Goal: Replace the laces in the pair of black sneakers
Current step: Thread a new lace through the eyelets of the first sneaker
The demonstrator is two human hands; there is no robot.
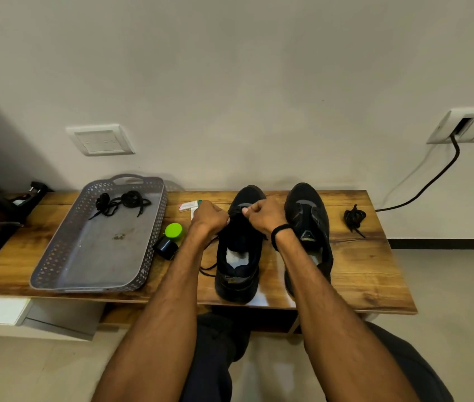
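Two black sneakers stand side by side on a wooden table (pixel 354 265), toes toward the wall. Over the eyelets of the left sneaker (pixel 238 256) my left hand (pixel 208 217) and my right hand (pixel 264 214) are both closed on its black lace. A loose end of that lace (pixel 208 269) trails onto the table to the shoe's left. The right sneaker (pixel 308 224) has no lace visible in it. A bundled black lace (pixel 354 217) lies on the table right of the shoes. Two more coiled black laces (pixel 119 203) lie in a grey tray.
The grey perforated tray (pixel 55 256) fills the table's left half. Between it and the shoes sit a green-capped black bottle (pixel 170 239) and a small white packet (pixel 189 206). A black stand (pixel 3 224) occupies the far left. A black cable (pixel 433 181) hangs from a wall socket.
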